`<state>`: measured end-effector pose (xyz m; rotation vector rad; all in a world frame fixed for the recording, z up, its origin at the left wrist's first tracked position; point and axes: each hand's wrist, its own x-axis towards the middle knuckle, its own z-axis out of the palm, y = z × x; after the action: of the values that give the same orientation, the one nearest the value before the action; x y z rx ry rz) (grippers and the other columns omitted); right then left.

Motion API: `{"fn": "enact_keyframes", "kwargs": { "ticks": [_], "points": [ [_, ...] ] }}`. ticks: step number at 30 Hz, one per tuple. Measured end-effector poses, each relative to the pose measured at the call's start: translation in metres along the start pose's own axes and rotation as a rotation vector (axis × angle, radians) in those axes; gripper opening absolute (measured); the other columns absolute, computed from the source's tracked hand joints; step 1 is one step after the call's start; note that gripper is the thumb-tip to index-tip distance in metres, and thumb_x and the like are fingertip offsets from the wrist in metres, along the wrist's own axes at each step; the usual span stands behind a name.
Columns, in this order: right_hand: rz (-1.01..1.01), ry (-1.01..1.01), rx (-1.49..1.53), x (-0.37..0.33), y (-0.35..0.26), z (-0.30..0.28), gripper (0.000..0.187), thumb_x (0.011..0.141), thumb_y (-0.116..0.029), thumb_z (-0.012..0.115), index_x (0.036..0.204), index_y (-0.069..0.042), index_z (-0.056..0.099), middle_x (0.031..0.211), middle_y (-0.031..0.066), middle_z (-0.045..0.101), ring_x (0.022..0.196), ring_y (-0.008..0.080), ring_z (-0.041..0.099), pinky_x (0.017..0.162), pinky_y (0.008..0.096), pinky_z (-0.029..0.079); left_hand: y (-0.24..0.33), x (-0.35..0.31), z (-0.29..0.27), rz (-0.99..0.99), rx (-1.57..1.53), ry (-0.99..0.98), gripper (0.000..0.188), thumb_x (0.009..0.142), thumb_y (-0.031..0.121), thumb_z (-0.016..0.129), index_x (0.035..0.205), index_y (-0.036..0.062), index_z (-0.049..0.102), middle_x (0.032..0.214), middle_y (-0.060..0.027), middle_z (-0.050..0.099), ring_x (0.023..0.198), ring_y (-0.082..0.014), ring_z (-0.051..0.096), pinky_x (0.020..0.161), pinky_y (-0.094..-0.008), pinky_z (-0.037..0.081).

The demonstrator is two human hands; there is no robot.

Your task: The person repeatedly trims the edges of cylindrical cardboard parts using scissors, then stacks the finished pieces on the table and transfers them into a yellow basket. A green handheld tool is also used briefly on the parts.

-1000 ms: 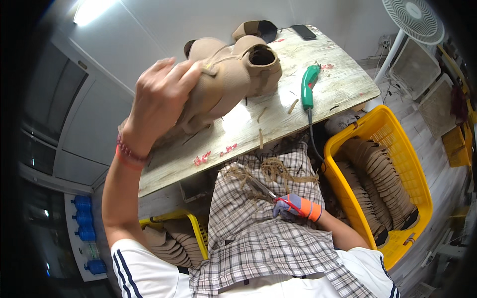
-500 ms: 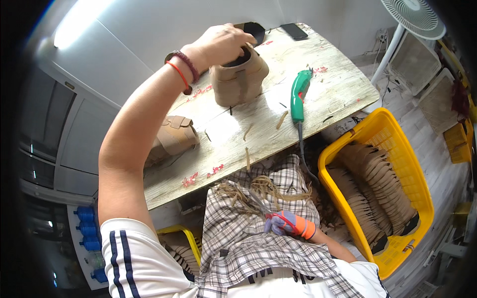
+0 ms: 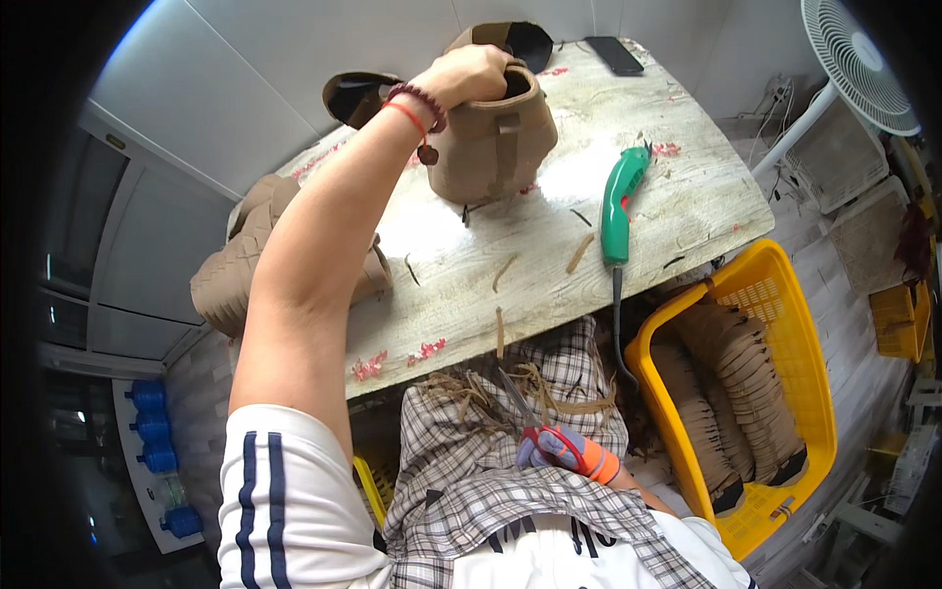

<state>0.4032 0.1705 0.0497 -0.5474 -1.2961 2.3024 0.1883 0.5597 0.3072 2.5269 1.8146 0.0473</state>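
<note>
Upper (image 3: 491,157) is placed toward far edge of table (image 3: 442,285), rim gripped by left hand (image 3: 473,75). Scissors (image 3: 531,430) are held by right hand (image 3: 538,452); apron (image 3: 422,432) could be nicked if blades (image 3: 519,401) are closed among scraps (image 3: 459,393). Cutter (image 3: 618,206) could be dragged off near edge by snagged cord (image 3: 617,304).

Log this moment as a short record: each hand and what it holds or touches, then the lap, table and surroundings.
Left hand: bare, at the open rim of an upright tan piece; fingers partly hidden, grip unclear
Right hand: gloved, holding red-handled scissors over the lap
Lap: plaid cloth with tan scraps
Table: green corded tool, dark phone, more tan pieces at left
Right of table: yellow basket holding rows of tan pieces
</note>
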Motion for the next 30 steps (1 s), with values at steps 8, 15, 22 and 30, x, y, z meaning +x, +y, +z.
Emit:
{"fn": "enact_keyframes", "kwargs": {
  "ticks": [8, 15, 22, 30],
  "points": [
    [-0.038, -0.040, -0.027, 0.004, 0.008, -0.009, 0.068, 0.102, -0.051, 0.032, 0.095, 0.008, 0.067, 0.075, 0.0097, 0.063, 0.081, 0.0193, 0.059, 0.079, 0.0305, 0.047, -0.099, -0.045, -0.026, 0.046, -1.158, -0.201, 0.056, 0.097, 0.047, 0.050, 0.133, 0.0055, 0.052, 0.121, -0.0157, 0.060, 0.115, -0.0241, 0.056, 0.092, -0.0408, 0.049],
    [0.149, -0.044, 0.111, 0.004, 0.010, -0.019, 0.080, 0.095, -0.066, 0.034, 0.088, 0.006, 0.068, 0.104, 0.0210, 0.066, 0.089, 0.0251, 0.061, 0.083, 0.0338, 0.048, -0.162, -0.023, 0.059, -0.563, 0.132, 0.524, 0.018, 0.084, 0.014, 0.059, 0.096, 0.0077, 0.070, 0.125, -0.0157, 0.054, 0.118, -0.0272, 0.051, 0.094, -0.0412, 0.041],
    [0.177, -0.177, 0.218, 0.009, 0.054, -0.041, 0.078, 0.096, -0.063, 0.034, 0.104, 0.008, 0.067, 0.105, 0.0163, 0.066, 0.088, 0.0189, 0.060, 0.078, 0.0284, 0.048, -0.167, -0.008, 0.028, -0.029, 0.782, 0.557, 0.022, 0.076, 0.005, 0.055, 0.089, 0.0126, 0.072, 0.128, -0.0062, 0.051, 0.122, -0.0262, 0.046, 0.106, -0.0546, 0.026],
    [0.182, -0.197, 0.136, 0.015, 0.027, -0.033, 0.077, 0.098, -0.061, 0.029, 0.106, 0.005, 0.067, 0.108, 0.0141, 0.067, 0.086, 0.0172, 0.059, 0.080, 0.0280, 0.048, -0.262, -0.015, 0.019, -0.134, 0.228, 0.689, 0.026, 0.086, 0.007, 0.049, 0.100, 0.0085, 0.071, 0.107, -0.0052, 0.068, 0.094, -0.0286, 0.066, 0.084, -0.0355, 0.052]
  ]
}}
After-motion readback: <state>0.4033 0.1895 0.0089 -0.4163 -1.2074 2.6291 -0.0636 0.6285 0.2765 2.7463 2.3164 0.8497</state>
